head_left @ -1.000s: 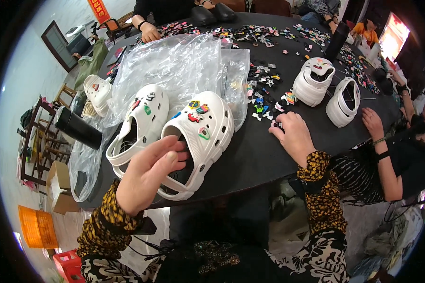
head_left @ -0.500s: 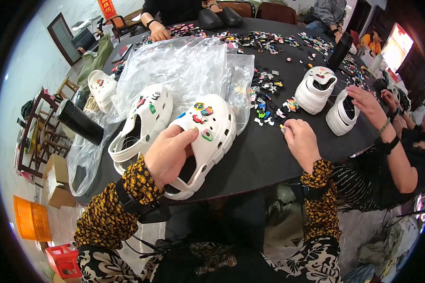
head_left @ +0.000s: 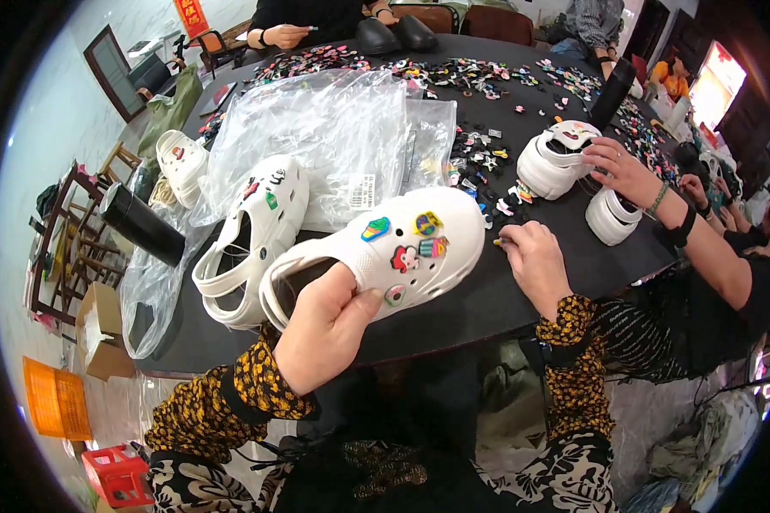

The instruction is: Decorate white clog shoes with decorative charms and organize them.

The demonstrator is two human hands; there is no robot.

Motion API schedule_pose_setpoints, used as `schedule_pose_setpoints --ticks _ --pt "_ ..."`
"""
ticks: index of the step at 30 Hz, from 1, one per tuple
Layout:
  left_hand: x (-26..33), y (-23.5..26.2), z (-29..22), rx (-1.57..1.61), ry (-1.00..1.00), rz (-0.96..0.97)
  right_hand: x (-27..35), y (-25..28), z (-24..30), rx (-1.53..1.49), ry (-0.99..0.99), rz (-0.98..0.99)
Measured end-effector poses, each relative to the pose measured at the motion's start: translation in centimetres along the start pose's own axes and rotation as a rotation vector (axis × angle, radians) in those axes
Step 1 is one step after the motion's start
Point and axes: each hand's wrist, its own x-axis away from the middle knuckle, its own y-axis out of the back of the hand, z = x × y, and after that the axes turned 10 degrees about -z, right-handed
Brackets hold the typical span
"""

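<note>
My left hand point(head_left: 327, 332) grips a white clog point(head_left: 455, 224) by its opening, thumb outside on the upper. Colourful shoe charms sit in the clog's holes, among them a cupcake charm point(head_left: 434, 247) and a red-haired figure charm point(head_left: 404, 259). To the right, my right hand point(head_left: 536, 267) pinches a small charm point(head_left: 498, 243) of yellowish colour, mostly covered by the fingers. Behind my left hand, a second white clog point(head_left: 293, 209) with several charms rests on the black table point(head_left: 419, 336).
Loose charms point(head_left: 479, 167) lie in piles across the table. Clear plastic bags point(head_left: 316, 128) cover its left part, near a black bottle point(head_left: 143, 224) and another white clog point(head_left: 182, 165). At right, a co-worker's hand point(head_left: 620, 171) touches a white clog point(head_left: 546, 171); another person sits opposite.
My left hand has turned the clog so its toe points right, lifting it toward me. My right hand has shifted slightly left. The co-worker's hand has moved left to the farther clog.
</note>
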Motion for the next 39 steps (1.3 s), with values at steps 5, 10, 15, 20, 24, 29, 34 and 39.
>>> schedule_pose_setpoints --ticks 5,10,15,20,24,29,34,39 --pt "0.0 0.1 1.3 0.061 0.039 0.022 -0.4 0.3 -0.2 -0.195 -0.091 -0.092" --pt "0.8 -0.2 1.7 0.104 0.073 -0.028 -1.2 0.9 0.4 -0.397 -0.185 -0.21" --pt "1.4 0.2 2.1 0.093 0.127 0.023 -2.1 2.8 3.5 -0.535 -0.251 -0.206" --pt "0.3 0.4 1.6 0.032 0.107 0.07 -3.0 3.8 6.9 -0.682 -0.138 -0.285" --pt "-1.3 0.6 2.1 0.194 0.152 0.051 -3.6 3.7 9.2 -0.799 -0.105 -0.219" --pt "-2.4 0.6 0.9 0.335 0.156 -0.016 -5.6 4.3 11.5 -0.723 0.014 -0.267" --pt "-3.7 -0.5 2.1 0.18 -0.076 -0.168 -7.6 1.2 11.0 -0.806 -0.041 -0.274" --pt "-5.8 -0.9 4.3 0.092 -0.15 -0.214 -9.2 -1.3 10.5 -0.966 -0.152 -0.164"
